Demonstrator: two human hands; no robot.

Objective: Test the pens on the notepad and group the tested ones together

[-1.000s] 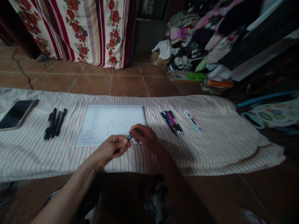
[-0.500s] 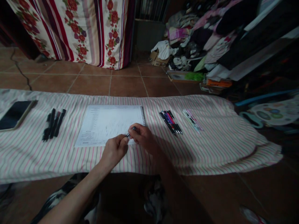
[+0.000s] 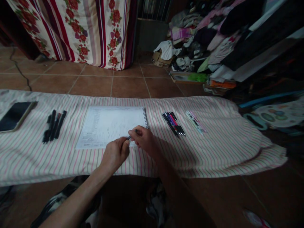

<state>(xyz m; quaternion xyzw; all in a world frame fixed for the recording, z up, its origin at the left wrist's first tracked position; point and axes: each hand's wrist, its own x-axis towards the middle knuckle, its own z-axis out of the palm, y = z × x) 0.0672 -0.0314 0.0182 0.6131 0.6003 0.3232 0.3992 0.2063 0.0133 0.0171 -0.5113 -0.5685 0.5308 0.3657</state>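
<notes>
Both hands meet over the lower edge of a spiral notebook (image 3: 111, 126): the left hand (image 3: 115, 154) and right hand (image 3: 144, 139) each pinch one end of a pen (image 3: 130, 136). The notebook lies on a striped cloth (image 3: 213, 148) spread over tiled floor (image 3: 128, 85), between black pens (image 3: 54, 126) and coloured pens (image 3: 174, 123); a phone (image 3: 14, 115) lies far left.

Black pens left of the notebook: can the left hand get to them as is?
Probably yes. The black pens lie uncovered on the striped cloth, but the left hand grips a pen with the right hand.
</notes>
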